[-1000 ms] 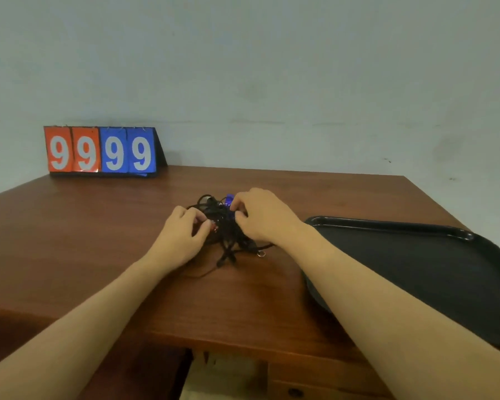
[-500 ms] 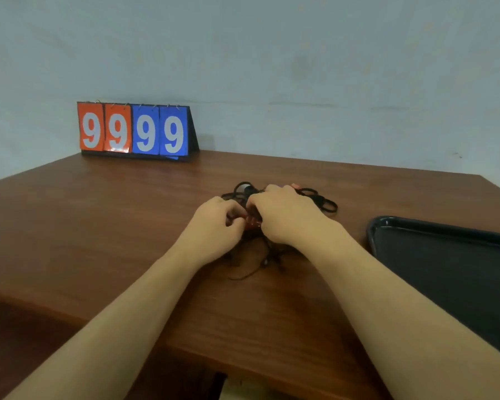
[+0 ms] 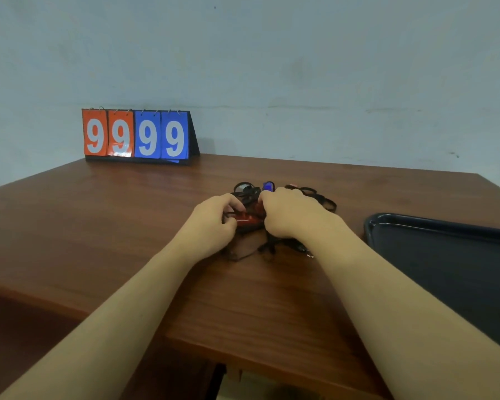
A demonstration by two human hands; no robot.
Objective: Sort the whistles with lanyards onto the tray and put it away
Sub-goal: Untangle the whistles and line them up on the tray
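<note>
Both my bare forearms reach forward, close together. My left hand (image 3: 211, 226) and my right hand (image 3: 289, 213) have fingers curled, pinching a glossy red plastic whistle (image 3: 247, 220) between them.

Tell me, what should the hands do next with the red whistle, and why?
Probably lift the red whistle up, easing its cord free. Both the left hand and right hand grip it, but it sits in a knot of black lanyards with a blue whistle, and nothing shows on the tray yet.
</note>
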